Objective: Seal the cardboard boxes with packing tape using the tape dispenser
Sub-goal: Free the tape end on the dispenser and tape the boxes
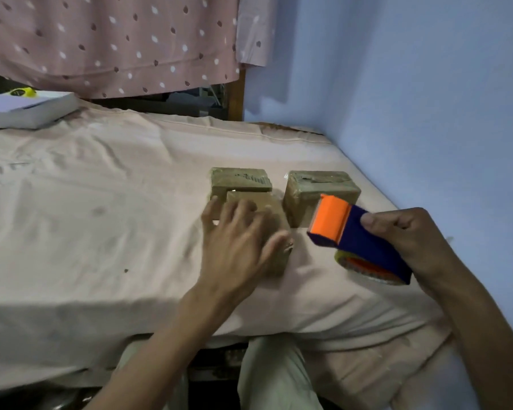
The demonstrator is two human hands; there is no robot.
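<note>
- Your left hand (pixel 237 241) lies spread, fingers straight, on top of the near box (pixel 274 232); it presses, it does not grasp.
- Your right hand (pixel 409 241) is clenched around the dispenser (pixel 359 235), held above the bed (pixel 101 217) just right of the near box, orange end toward the boxes.
- Three boxes sit on the bed: the near box, the far-left box (pixel 240 182) touching it behind, and the right box (pixel 320 187) just beside it. Both far boxes show glossy tape on top.
- The near box's top is mostly hidden by your hand; whether it is sealed cannot be told.
- Risk: the bed is soft, so pressing the dispenser down could tip or sink the box and wrinkle the tape.
- Risk: your left fingers lie in the likely tape path; the blade or tape could catch them.
- Risk: the touching far-left box could get taped to the near one.
</note>
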